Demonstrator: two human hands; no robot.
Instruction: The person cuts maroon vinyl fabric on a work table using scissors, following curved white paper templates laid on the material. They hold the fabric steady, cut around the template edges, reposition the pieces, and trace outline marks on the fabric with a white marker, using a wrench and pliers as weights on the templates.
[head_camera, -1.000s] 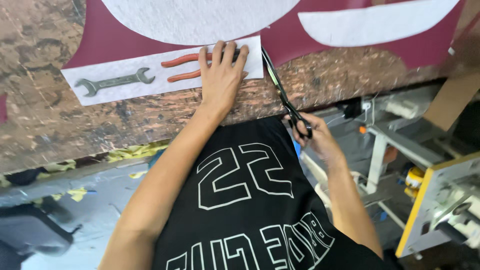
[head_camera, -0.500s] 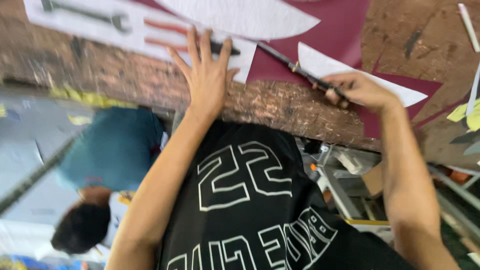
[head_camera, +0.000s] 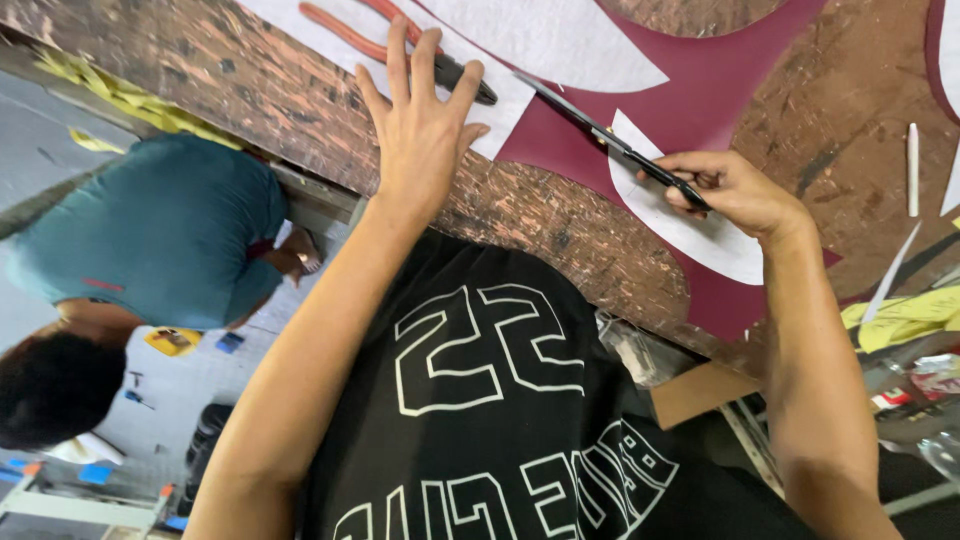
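My left hand (head_camera: 420, 130) lies flat with fingers spread on a white paper sheet (head_camera: 500, 105) and the wooden table edge. Orange-handled pliers (head_camera: 390, 40) rest on that sheet, just beyond my fingertips. My right hand (head_camera: 735, 190) grips the handles of long black scissors (head_camera: 600, 135). The scissor blades point left over maroon fabric (head_camera: 720, 95), between two white paper pattern pieces (head_camera: 690, 220).
The worn wooden table (head_camera: 250, 90) runs diagonally across the top. A person in a teal shirt (head_camera: 160, 230) crouches on the floor at the left. A white marker (head_camera: 912, 170) and yellow scraps (head_camera: 900, 315) lie at the right. Machine parts sit below the table edge.
The view has swung and moved closer. My right hand with the scissors has come up onto the maroon fabric. My left hand stays flat on the white sheet.
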